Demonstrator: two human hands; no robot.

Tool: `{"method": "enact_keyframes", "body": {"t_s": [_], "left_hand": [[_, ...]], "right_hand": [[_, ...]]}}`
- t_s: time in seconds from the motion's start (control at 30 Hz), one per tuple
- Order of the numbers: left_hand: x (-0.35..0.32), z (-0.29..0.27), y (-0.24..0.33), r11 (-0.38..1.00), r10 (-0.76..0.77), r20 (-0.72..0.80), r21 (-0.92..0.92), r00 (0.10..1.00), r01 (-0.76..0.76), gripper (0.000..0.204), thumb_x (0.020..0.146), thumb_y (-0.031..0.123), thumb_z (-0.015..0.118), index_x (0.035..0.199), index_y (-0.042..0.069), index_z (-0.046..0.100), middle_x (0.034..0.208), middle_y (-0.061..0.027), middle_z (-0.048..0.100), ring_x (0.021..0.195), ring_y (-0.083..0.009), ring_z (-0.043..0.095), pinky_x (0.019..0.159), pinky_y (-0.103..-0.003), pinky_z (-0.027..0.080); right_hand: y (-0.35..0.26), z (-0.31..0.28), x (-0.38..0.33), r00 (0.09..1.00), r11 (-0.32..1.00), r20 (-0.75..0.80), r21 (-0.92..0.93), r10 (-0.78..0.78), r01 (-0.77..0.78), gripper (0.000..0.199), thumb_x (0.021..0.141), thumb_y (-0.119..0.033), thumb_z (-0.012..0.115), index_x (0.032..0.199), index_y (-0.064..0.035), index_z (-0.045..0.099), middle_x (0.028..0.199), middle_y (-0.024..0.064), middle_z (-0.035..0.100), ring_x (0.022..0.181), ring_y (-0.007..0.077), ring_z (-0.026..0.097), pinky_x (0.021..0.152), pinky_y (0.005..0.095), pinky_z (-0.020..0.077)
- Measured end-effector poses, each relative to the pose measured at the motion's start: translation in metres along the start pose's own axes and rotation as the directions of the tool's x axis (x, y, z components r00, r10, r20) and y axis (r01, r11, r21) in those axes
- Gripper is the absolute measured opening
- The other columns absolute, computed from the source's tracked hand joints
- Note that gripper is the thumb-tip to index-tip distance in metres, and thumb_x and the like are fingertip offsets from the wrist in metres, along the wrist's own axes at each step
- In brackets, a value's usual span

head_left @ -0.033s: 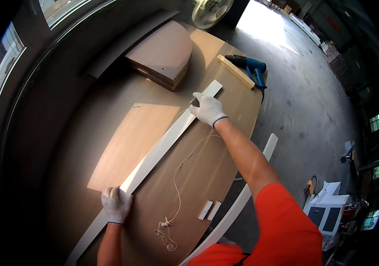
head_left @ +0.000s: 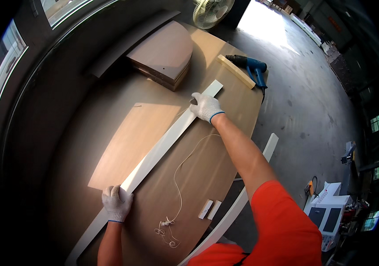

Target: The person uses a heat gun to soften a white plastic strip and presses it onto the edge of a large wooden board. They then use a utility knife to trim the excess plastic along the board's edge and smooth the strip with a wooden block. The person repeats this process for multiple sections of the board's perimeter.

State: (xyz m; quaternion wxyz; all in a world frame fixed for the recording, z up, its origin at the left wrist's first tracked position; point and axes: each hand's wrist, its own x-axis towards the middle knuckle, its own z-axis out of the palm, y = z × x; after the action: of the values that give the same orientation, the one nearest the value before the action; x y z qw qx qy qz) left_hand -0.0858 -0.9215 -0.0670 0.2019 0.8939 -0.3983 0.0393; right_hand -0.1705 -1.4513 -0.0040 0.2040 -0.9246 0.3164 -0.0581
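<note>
Evidently the step in hand was lining up a long, flat white strip along the curved edge of a pale, fan-shaped wooden veneer panel, which lay on the broad brown worktable. At the strip's near end, the left hand, in a white knit glove, lay curled over it, fingers closed down on its top and edge. Just right of the strip's middle, a loose pale cord trailed toward the table's near rim, ending in a tangle beside two small white blocks. At the strip's far end the gloved right hand pressed flat, fingers spread rather than gripping. Beyond that end lay a short pale wooden batten and a blue handheld power tool. By my judgement, the next move would call for even pressure from both hands, so the strip would follow the curve without springing away.
</note>
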Motion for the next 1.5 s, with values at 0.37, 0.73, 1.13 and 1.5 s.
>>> {"method": "enact_keyframes", "body": {"t_s": [0.37,0.73,1.13,1.5], "left_hand": [[-0.013,-0.003,-0.013,0.997,-0.051,-0.078,-0.064,0.996,0.046,0.058,0.083,0.038,0.086,0.127,0.004,0.069,0.120,-0.0194,0.067,0.110,-0.0403,0.064,0.098,-0.052,0.052],[-0.216,-0.009,0.155,0.949,-0.266,0.270,-0.093,0.925,0.300,0.123,0.060,0.044,0.101,0.159,0.004,0.040,0.135,-0.0204,0.061,0.118,-0.0390,0.065,0.099,-0.047,0.057],[-0.313,-0.118,0.102,-0.180,-0.426,0.524,-0.848,0.738,0.499,0.045,0.092,0.001,0.075,0.135,0.002,0.061,0.112,-0.0066,0.074,0.094,-0.0146,0.073,0.078,-0.029,0.060],[-0.583,-0.376,-0.087,0.178,-0.895,-0.040,-0.946,0.444,0.272,0.013,0.099,0.010,0.072,0.110,0.004,0.071,0.088,-0.0024,0.073,0.071,-0.0075,0.066,0.058,-0.024,0.051]], "right_hand": [[0.079,-0.057,-0.137,0.966,0.969,-0.134,0.143,0.222,-0.203,0.031,0.093,-0.033,0.071,0.101,-0.0029,0.074,0.099,0.0277,0.075,0.098,0.0469,0.072,0.085,0.0534,0.0567],[-0.059,0.071,-0.311,0.944,0.993,0.312,0.002,-0.109,0.114,0.023,0.091,-0.028,0.069,0.099,-0.0073,0.075,0.104,0.0202,0.078,0.101,0.0402,0.074,0.089,0.0498,0.0596],[-0.307,0.053,-0.470,0.263,0.760,0.817,0.575,-0.514,-0.303,0.024,0.095,-0.015,0.076,0.117,-0.0057,0.081,0.091,0.0034,0.075,0.087,0.0083,0.066,0.076,0.0252,0.0533],[-0.461,0.057,-0.650,0.420,0.770,0.788,0.581,-0.451,-0.262,0.046,0.097,-0.011,0.075,0.140,0.0053,0.068,0.088,0.0012,0.068,0.076,0.0077,0.063,0.069,0.0254,0.0546]]}}
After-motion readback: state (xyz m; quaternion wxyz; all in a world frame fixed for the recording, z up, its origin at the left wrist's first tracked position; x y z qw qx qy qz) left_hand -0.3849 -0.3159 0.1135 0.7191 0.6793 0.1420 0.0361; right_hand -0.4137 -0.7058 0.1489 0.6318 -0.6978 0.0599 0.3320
